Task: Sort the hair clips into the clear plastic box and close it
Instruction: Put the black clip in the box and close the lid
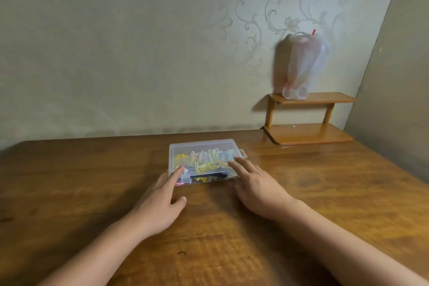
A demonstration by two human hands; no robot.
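Note:
The clear plastic box (204, 146) lies on the wooden table (92, 181) with its lid down. Several coloured hair clips (204, 158) in yellow, orange, white and blue show through the lid. A small pink piece (180, 184) pokes out at the box's front left corner. My left hand (160, 202) is flat on the table, its index fingertip touching the lid's front left. My right hand (257, 186) rests with fingers spread, fingertips on the lid's front right. Neither hand holds anything.
A small two-tier wooden shelf (308, 133) stands at the back right of the table. A translucent plastic bag (301, 67) hangs on the wall above it. The patterned wall runs along the table's far edge.

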